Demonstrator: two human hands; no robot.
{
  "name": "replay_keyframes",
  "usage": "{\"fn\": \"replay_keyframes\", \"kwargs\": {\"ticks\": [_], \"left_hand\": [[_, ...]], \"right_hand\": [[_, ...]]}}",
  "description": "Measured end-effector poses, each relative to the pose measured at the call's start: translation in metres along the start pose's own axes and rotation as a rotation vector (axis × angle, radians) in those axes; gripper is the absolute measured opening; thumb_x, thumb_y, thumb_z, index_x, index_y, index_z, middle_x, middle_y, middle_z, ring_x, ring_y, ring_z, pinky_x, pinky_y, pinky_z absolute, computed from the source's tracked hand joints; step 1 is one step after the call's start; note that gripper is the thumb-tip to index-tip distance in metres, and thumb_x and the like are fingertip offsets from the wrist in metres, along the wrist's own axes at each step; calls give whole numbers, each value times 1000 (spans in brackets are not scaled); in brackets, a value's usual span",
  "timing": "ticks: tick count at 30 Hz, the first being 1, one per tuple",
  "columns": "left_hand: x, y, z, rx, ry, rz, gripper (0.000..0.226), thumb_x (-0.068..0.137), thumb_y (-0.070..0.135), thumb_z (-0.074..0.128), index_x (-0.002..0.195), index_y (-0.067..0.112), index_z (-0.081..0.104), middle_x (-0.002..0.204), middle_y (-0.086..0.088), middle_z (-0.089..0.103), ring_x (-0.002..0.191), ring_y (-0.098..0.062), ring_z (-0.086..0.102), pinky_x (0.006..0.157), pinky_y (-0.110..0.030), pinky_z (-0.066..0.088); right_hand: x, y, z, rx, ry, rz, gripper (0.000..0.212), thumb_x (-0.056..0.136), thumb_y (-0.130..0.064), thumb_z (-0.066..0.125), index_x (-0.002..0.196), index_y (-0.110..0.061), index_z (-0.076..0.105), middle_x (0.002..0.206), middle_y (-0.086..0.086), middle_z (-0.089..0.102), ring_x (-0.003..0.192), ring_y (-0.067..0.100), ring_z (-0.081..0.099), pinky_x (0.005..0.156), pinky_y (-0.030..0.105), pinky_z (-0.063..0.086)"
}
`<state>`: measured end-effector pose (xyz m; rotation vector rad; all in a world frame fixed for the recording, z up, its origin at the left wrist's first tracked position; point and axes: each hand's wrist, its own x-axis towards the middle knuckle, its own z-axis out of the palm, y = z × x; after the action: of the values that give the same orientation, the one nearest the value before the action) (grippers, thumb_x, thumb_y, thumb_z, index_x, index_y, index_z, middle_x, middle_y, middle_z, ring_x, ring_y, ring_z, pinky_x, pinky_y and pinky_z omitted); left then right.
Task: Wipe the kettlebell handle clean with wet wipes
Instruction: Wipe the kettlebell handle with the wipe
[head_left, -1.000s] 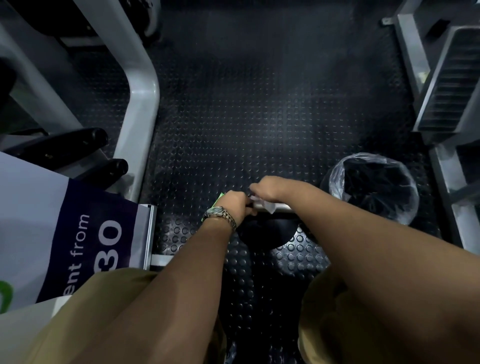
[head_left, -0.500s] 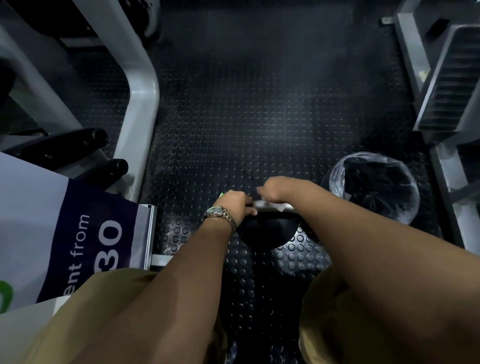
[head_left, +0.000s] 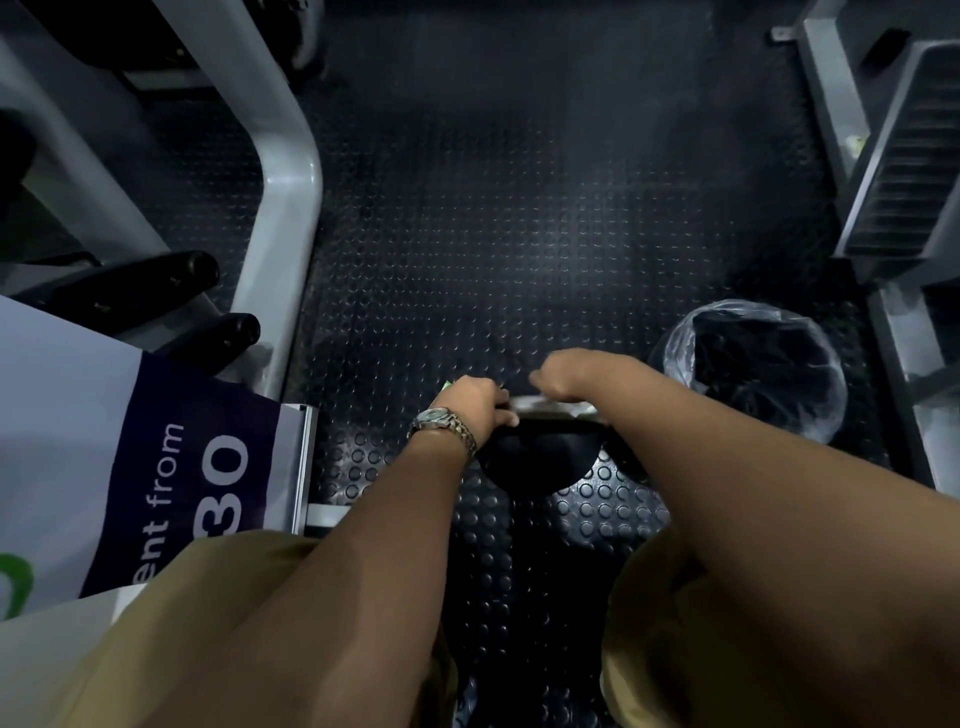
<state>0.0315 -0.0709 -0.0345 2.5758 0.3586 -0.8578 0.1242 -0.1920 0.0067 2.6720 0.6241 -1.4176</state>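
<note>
The kettlebell (head_left: 540, 462) was seen on the studded floor (head_left: 467, 234), beside the lined bin (head_left: 753, 364). Its handle (head_left: 524, 401) was steadied by the left hand (head_left: 470, 402), closed at one end. The right hand (head_left: 569, 371) had been drawn along from the kettlebell's middle, so wiping was judged underway; whether the barely visible wipe (head_left: 566, 408) was gripped could not be told.

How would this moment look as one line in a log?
stage: wiping | left hand: steadies kettlebell | right hand: rubs wet wipe along handle | lined bin: right
</note>
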Motion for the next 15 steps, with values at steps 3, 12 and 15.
{"fn": "replay_keyframes", "kwargs": {"ticks": [3, 12, 15], "left_hand": [[-2, 0, 0, -1, 8, 1, 34, 94, 40, 69, 122, 21, 74, 112, -8, 72, 106, -27, 67, 90, -34, 54], [-5, 3, -2, -20, 15, -2, 36, 93, 43, 69, 121, 20, 73, 111, -10, 72, 106, -29, 66, 91, -37, 54], [-3, 1, -1, -15, 4, -4, 38, 93, 43, 69, 123, 20, 72, 112, -9, 72, 107, -28, 66, 91, -35, 54]], "right_hand": [[-5, -9, -1, 11, -7, -27, 36, 109, -23, 36, 119, -5, 65, 117, 14, 66, 102, 29, 62, 87, 36, 49], [0, -5, 2, 94, 32, -10, 38, 108, -30, 35, 102, -7, 64, 120, 17, 67, 94, 28, 58, 85, 35, 44], [-8, -8, 1, 22, 9, 25, 40, 109, -22, 35, 128, -4, 65, 134, 17, 63, 113, 32, 60, 92, 37, 46]]}}
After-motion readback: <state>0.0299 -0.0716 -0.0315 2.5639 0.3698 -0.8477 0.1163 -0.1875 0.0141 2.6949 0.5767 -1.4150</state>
